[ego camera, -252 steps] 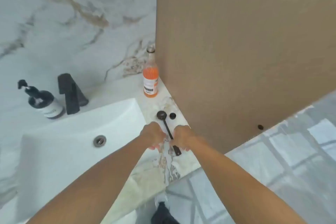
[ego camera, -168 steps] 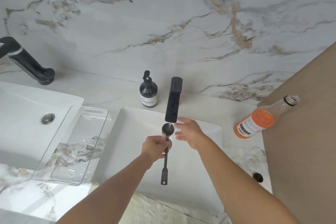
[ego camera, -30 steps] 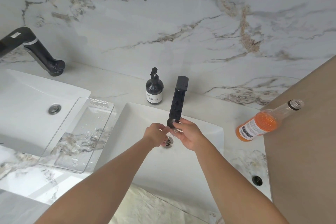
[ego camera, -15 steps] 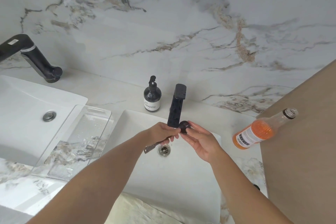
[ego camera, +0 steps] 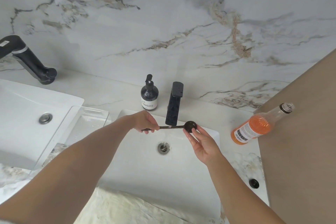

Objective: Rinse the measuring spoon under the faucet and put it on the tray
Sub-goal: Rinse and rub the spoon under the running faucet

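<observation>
While held beneath faucet [ego camera: 173, 107], spoon [ego camera: 190, 126] hangs over sink [ego camera: 163, 178].

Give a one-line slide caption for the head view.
Left hand grips the measuring spoon handle, right hand holds its bowl, under the faucet over the sink.

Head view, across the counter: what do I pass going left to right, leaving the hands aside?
Curved black faucet → clear tray → dark soap pump bottle → square black faucet → orange drink bottle
</observation>
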`<action>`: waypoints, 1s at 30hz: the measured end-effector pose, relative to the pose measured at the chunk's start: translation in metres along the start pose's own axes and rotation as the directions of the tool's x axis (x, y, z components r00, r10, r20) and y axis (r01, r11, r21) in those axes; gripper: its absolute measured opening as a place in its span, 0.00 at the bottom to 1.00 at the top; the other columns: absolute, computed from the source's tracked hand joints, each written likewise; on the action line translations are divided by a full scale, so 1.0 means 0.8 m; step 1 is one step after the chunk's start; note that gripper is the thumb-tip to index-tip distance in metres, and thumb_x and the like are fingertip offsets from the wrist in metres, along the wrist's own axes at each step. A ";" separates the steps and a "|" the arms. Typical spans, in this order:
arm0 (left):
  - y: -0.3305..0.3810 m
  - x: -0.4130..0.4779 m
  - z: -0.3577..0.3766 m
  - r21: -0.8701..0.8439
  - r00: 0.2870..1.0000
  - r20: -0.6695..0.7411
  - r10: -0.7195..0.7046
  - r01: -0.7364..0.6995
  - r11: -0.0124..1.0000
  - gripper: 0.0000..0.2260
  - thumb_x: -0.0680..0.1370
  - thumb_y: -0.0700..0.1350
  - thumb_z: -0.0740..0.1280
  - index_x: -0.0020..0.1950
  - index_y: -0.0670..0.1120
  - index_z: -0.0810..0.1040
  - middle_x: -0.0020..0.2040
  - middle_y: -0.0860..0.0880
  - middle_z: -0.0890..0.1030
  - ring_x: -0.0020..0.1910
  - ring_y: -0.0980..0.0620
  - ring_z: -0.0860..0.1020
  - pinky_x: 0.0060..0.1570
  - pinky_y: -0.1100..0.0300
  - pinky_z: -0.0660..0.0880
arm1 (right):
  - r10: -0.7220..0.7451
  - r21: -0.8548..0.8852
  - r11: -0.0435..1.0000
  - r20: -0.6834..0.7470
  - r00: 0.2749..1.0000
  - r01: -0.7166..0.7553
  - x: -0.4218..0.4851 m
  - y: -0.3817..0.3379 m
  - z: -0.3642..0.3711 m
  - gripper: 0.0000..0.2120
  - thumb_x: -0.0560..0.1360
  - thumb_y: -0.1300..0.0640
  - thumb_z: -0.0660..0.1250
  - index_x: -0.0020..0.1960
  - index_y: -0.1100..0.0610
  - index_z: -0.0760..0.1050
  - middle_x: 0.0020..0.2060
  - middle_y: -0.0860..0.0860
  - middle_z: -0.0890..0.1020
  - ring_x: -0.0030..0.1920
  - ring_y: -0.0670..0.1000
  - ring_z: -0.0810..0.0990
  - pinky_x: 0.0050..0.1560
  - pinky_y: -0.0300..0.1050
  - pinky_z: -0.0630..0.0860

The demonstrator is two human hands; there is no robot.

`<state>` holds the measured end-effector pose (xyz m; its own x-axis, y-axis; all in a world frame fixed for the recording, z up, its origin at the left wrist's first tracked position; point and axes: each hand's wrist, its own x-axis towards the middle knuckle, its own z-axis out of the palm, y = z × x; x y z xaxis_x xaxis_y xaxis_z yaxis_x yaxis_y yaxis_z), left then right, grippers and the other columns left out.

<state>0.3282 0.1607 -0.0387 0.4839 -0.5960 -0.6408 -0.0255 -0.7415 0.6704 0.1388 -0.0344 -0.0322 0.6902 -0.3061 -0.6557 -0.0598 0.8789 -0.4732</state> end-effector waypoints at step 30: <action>-0.033 -0.031 0.047 -0.807 0.999 0.024 -0.048 0.048 0.588 0.11 0.81 0.41 0.65 0.57 0.35 0.81 0.37 0.43 0.82 0.31 0.50 0.81 0.38 0.59 0.82 | -0.072 -0.300 0.954 -0.211 0.975 0.005 -0.008 -0.017 -0.013 0.12 0.74 0.52 0.73 0.51 0.59 0.79 0.47 0.58 0.78 0.43 0.55 0.79 0.42 0.46 0.82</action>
<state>0.2837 0.1837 -0.0547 0.4633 -0.5670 -0.6811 0.7144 -0.2158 0.6656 0.1273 -0.0485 -0.0276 0.5250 -0.4388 -0.7293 -0.2698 0.7269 -0.6316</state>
